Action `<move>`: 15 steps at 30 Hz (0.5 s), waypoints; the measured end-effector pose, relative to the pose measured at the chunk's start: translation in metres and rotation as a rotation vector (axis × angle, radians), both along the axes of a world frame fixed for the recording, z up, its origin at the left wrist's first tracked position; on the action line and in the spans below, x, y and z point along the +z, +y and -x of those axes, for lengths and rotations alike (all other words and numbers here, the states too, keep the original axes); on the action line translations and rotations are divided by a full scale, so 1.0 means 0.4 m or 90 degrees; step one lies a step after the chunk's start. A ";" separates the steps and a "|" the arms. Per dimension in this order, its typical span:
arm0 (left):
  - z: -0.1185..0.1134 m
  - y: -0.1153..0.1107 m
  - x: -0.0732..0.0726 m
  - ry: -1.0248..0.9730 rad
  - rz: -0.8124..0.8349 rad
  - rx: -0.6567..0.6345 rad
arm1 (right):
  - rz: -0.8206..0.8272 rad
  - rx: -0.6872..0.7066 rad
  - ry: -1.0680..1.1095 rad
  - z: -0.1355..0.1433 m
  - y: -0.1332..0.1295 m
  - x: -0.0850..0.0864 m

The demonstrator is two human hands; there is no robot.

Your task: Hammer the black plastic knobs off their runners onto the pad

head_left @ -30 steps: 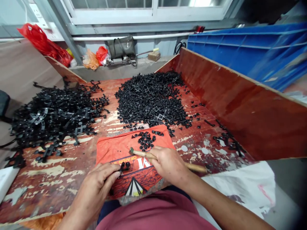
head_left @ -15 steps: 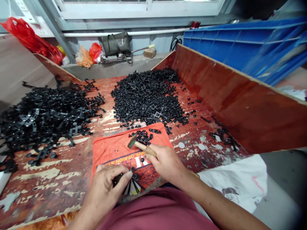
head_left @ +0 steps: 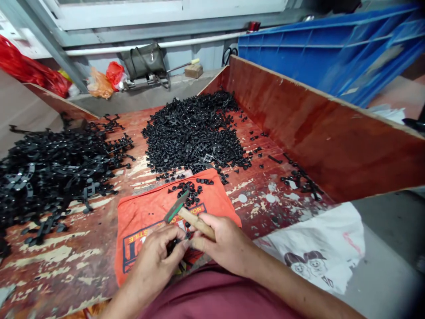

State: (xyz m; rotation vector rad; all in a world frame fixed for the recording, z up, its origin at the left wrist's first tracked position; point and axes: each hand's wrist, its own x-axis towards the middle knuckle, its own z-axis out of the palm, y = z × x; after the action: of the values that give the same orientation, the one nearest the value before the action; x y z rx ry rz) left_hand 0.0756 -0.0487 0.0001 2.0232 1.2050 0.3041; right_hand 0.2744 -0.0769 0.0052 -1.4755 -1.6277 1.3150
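Observation:
My left hand (head_left: 156, 257) is closed, thumb against forefinger, on a small black plastic part (head_left: 171, 245) mostly hidden by the fingers. A small hammer (head_left: 195, 222) with a wooden handle and a dark green head is in my right hand (head_left: 229, 246), gripped near the middle of the handle. Its head hangs above the cloth, just beyond my left knuckles. The fingertips of both hands come close together; whether they touch I cannot tell. Beneath lies an orange printed cloth (head_left: 142, 210), with a cluster of black pegs (head_left: 192, 193) near its far edge.
A large heap of small black parts (head_left: 192, 133) covers the table's far middle. Jointed black linkages (head_left: 56, 164) are piled at left. A wooden side board (head_left: 315, 137) bounds the right, with a blue crate (head_left: 299, 57) behind it and a white sack (head_left: 318, 248) nearer.
My right hand has come toward my body and closer to my left hand, bringing the hammer with it. The hammer head now appears larger. The whole view has shifted slightly.

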 end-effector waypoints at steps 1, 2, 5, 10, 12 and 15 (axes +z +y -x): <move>-0.003 -0.003 0.003 0.000 -0.020 0.004 | 0.026 0.013 0.057 0.008 0.002 0.002; -0.005 -0.007 0.007 0.004 -0.059 0.021 | 0.043 0.016 0.096 0.014 0.004 0.003; 0.001 -0.022 0.016 0.053 -0.229 0.115 | 0.052 -0.024 0.136 0.027 0.005 0.002; 0.063 -0.069 0.028 0.163 -0.222 0.176 | 0.062 -0.086 0.174 0.033 0.000 0.012; 0.089 -0.083 0.030 0.175 -0.156 0.167 | 0.066 -0.114 0.204 0.034 0.000 0.016; 0.098 -0.089 0.034 0.129 -0.048 0.151 | 0.077 -0.144 0.212 0.040 -0.001 0.017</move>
State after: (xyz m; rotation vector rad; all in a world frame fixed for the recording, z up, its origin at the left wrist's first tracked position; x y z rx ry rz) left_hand 0.0364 -0.0845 0.0138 2.0136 1.5857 0.2669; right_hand 0.2584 -0.0774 0.0120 -1.3753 -1.1537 1.4580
